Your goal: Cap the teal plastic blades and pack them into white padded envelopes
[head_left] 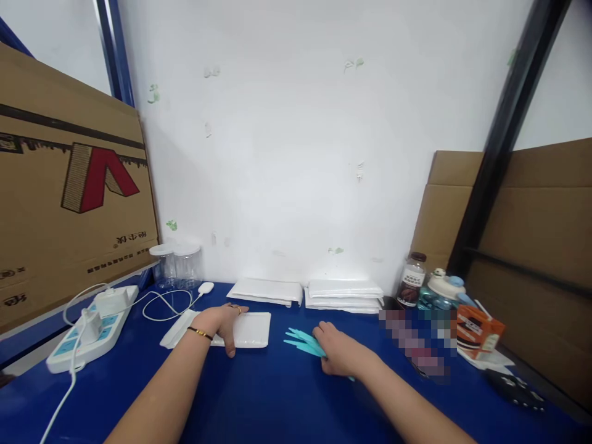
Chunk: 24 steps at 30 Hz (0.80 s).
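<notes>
Nearest us, our right hand has its fingers curled over a bunch of teal strips, drawn in around them; their pointed ends fan out leftward on the blue table, and a teal tip shows below the wrist. Our left hand lies across a flat white packet, thumb and fingers spread wide over it; we cannot tell whether it grips, nor what the packet holds. To the left sits a white power strip, two white adapters plugged in, one trailing a cable. On the right, a dark object with pale dots lies near the table's edge, and beyond it stands an orange box, a pale stick-like piece jutting from its top. Past that we see a teal bottle with a pale lid, its contents unclear to us, just beside a brown-capped jar with a white label and dark contents. Farther back, white packets lie in a left stack and a right stack by the wall, while two clear, white-lidded canisters stand near a big printed cardboard box.
</notes>
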Motion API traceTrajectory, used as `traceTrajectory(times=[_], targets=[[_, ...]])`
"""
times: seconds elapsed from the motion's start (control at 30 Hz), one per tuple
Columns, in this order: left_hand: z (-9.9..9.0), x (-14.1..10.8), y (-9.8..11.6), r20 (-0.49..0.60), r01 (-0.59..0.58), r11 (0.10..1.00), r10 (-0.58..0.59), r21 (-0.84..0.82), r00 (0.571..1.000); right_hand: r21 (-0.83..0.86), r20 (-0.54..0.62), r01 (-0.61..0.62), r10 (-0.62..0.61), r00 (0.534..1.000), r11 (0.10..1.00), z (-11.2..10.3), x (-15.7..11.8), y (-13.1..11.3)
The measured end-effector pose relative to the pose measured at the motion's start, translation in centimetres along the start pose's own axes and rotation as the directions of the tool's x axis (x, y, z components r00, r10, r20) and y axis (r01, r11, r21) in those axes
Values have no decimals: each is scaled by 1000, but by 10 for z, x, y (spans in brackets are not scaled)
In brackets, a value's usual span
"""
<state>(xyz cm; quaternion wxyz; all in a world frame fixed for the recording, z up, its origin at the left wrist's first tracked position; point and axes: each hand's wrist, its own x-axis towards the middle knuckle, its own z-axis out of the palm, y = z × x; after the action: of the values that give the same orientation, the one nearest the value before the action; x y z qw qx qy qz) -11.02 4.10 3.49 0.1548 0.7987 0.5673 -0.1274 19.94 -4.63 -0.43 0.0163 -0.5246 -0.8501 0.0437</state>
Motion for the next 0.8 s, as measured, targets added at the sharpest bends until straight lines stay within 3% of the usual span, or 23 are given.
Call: traceTrajectory(times=[0.1,0.27,0.43,0.53,0.6,0.67,0.73,0.8], targets=[[7,6,-8,-44,-26,999,27,23,999,-8,47,-5,6,999,1000,0,6,4],[8,5,-1,-103,52,996,-45,69,994,2,65,-2,2,998,1000,4,4,8],[12,2,26,-117,138,980,-155,-144,981,-15,-92,-85,83,992,996,6,-12,18],[15,-1,40,-111,200,961,-224,-190,968,190,-199,-164,201,959,968,-1,-25,28],[14,-4,46,-65,245,944,-265,-221,962,454,-250,-121,257,934,883,-7,-32,34],[11,-9,53,-76,270,941,-290,-203,954,708,-322,16,303,897,706,-11,-39,35],[6,-18,65,-186,238,961,-262,-142,947,849,-412,202,372,832,488,-15,-44,32],[1,-29,84,-314,88,990,-120,-114,942,886,-460,360,442,770,294,-20,-46,23]])
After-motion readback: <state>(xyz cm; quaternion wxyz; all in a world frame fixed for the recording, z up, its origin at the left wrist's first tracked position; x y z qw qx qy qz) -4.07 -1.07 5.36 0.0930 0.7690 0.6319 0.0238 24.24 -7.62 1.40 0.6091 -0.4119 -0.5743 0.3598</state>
